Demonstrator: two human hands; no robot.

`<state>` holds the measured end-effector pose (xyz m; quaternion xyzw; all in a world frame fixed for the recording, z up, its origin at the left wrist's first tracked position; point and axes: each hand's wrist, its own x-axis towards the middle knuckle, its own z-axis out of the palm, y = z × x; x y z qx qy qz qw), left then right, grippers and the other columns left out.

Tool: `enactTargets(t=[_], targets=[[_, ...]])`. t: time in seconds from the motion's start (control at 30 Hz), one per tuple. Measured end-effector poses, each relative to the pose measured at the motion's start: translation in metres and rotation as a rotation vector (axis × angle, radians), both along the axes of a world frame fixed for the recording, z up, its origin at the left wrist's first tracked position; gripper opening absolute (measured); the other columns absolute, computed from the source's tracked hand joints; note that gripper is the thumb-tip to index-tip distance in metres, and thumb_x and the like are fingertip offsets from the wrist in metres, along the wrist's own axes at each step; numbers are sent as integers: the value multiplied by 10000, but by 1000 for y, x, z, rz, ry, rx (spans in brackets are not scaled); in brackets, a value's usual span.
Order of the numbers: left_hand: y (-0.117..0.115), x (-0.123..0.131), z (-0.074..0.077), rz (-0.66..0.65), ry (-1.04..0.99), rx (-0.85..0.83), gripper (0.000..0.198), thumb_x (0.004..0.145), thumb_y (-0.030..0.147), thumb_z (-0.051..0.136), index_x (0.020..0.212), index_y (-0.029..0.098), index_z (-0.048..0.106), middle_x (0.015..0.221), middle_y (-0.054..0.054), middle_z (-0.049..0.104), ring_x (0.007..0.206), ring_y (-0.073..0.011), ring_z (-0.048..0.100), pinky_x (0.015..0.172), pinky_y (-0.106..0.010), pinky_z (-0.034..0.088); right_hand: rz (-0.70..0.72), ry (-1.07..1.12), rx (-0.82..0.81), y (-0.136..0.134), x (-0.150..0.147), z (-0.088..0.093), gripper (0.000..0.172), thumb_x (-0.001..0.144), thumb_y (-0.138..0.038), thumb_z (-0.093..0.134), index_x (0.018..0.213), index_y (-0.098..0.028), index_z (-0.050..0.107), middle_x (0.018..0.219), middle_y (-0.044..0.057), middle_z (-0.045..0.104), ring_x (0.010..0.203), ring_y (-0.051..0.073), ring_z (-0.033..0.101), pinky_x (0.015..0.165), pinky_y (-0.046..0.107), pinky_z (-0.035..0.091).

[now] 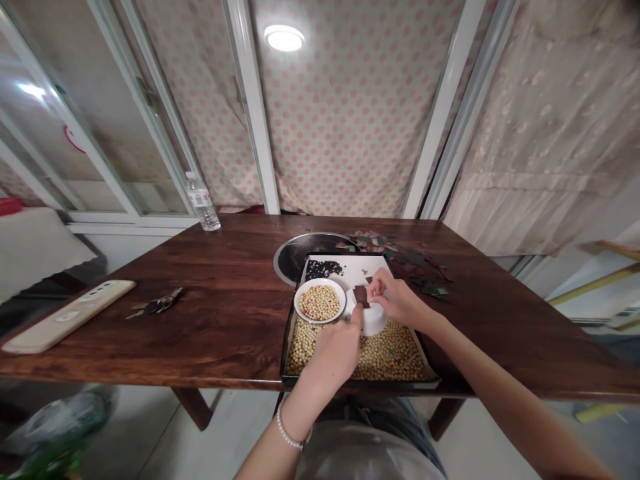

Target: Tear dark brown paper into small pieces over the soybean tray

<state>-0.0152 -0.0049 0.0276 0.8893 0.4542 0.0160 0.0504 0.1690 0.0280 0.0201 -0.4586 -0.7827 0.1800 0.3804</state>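
Observation:
A dark brown square piece [361, 296] lies over a white bowl [374, 324], which looks upturned. My left hand [336, 352] reaches in from below; its index fingertip presses the lower edge of the square, while its thumb is hidden. Above the bowl's right side, my right hand [396, 297] has its fingers pinched together at a small brown piece [369, 281], partly covered by the fingertips. Left of these stands a second white bowl [320, 302] filled with pale yellow beans. Both bowls are in a dark-rimmed tray [287, 350], among loose yellow beans [393, 353].
Black beans [324, 269] lie in the tray's back left corner. Behind it are a round dark plate [290, 259] and scattered brown and green pieces [417, 265]. A water bottle [203, 202], keys [159, 304] and a phone [70, 316] rest on the wooden table [230, 293].

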Motion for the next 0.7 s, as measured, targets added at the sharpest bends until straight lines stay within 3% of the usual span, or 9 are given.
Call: enactTargets(t=[0.5, 0.7], targets=[[2, -1, 3, -3, -26, 2, 531, 852, 101, 336, 1378, 139, 275, 826, -155, 669, 802, -295, 662, 680, -394, 488, -30, -120, 40, -1, -14, -6, 250, 716, 1, 362, 742, -229, 269, 702, -5, 458, 653, 157, 434, 618, 269, 337], [2, 0, -1, 2, -17, 56, 539, 841, 84, 351, 1373, 148, 285, 802, -146, 669, 769, -296, 670, 656, -397, 500, 96, -197, 60, 15, -13, -5, 246, 720, -1, 348, 738, -231, 262, 722, 6, 454, 709, 171, 423, 653, 281, 342]])
